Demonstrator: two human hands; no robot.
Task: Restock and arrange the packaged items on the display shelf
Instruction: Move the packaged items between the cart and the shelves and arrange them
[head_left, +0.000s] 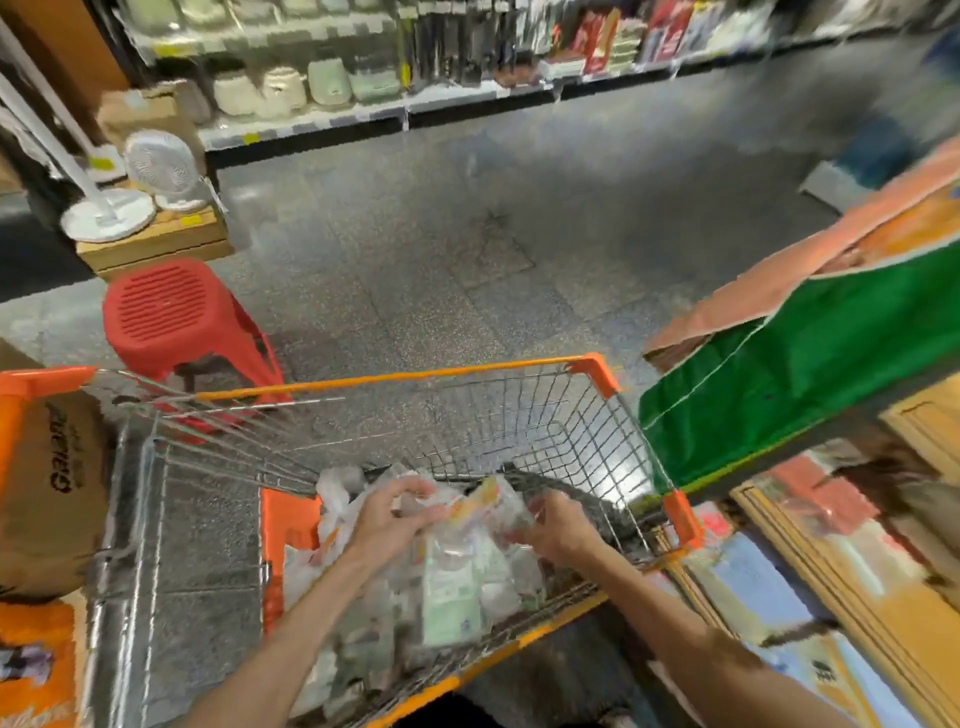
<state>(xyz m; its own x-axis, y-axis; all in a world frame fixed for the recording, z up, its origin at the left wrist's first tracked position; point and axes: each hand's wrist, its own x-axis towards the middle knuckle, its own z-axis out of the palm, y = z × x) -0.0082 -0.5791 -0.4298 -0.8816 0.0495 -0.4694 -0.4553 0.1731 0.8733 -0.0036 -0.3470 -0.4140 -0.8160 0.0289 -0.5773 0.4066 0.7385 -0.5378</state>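
A wire shopping cart (613, 426) with orange trim stands in front of me. Its near end holds a heap of clear plastic packaged items (452, 582), some with pale green cards inside. My left hand (392, 519) reaches into the heap and grips the top of a clear packet. My right hand (558, 525) grips the other side of the same bundle of packets (483, 506), whose top shows an orange and yellow label. Both forearms come in from the bottom edge. The picture is blurred, so the packets' contents are unclear.
A red plastic stool (171, 317) stands left of the cart. A brown cardboard box (47, 499) sits in a second cart at far left. A green and orange box (810, 353) juts in at right above display shelves (852, 571). Fans (156, 166) and a far shelf (363, 78) line the aisle.
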